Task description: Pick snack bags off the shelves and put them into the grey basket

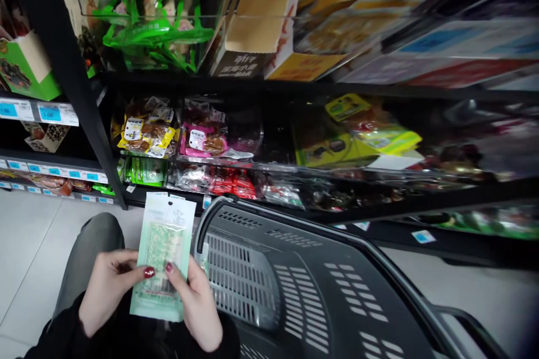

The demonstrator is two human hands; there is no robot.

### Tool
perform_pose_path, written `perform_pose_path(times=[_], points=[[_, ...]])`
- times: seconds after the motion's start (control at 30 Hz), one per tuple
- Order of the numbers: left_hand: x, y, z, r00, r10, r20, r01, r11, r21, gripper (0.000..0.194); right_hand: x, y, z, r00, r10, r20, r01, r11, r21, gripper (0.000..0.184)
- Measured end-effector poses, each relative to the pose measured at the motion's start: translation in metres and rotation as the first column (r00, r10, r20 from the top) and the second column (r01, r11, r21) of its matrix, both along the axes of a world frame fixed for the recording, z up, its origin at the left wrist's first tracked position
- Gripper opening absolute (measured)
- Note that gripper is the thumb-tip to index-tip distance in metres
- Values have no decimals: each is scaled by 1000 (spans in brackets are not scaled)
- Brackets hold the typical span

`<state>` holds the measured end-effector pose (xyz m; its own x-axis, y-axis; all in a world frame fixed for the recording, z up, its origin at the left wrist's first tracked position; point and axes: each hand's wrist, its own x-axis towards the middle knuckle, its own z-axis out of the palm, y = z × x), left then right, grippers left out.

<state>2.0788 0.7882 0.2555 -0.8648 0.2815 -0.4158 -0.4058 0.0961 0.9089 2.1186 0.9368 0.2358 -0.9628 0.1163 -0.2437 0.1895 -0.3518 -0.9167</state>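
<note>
I hold a flat, pale green snack packet (pixel 162 241) upright in front of me with both hands. My left hand (pixel 107 289) grips its left edge, thumb pressed on the front. My right hand (pixel 197 303) grips the right edge, thumb also on the front near a barcode. Both sleeves are black. The packet hangs above my knee and just left of a dark grey shopping basket (pixel 303 291).
Black store shelves (pixel 269 87) rise ahead, packed with snack packets in yellow (pixel 145 134), pink (pixel 204 140), red and green. Blue price tags (pixel 50 113) line the shelf edges at left. Light floor tiles (pixel 29 235) lie at lower left.
</note>
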Motion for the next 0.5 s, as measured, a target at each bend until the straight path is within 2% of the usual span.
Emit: perform_pose_path(times=[0.2,0.27,0.33,0.4,0.43,0.47,0.5], points=[[-3,4,1,1000,-3,-29,2,999,-43,20,-3,-3,5,1000,16,-21,-15,1000,15,35],[-5,6,2,998,-31,-45,29,998,-55,21,-3,1,0,1000,-1,-16,2,999,50,35],[-7,6,2,992,-86,-87,77,992,-97,22,-4,20,-10,996,-90,16,88,991,104,37],[-14,2,-1,969,-182,-166,146,967,-208,22,-6,59,-25,968,-242,69,218,943,251,42],[-21,-1,-4,950,-238,-205,176,944,-278,22,-6,86,-34,942,-324,87,266,881,392,43],[-31,-5,-10,930,-283,-234,193,919,-344,23,-6,115,-43,921,-372,115,243,779,578,42],[-44,-9,-17,914,-318,-253,200,894,-401,23,-5,143,-53,901,-403,163,210,732,647,40]])
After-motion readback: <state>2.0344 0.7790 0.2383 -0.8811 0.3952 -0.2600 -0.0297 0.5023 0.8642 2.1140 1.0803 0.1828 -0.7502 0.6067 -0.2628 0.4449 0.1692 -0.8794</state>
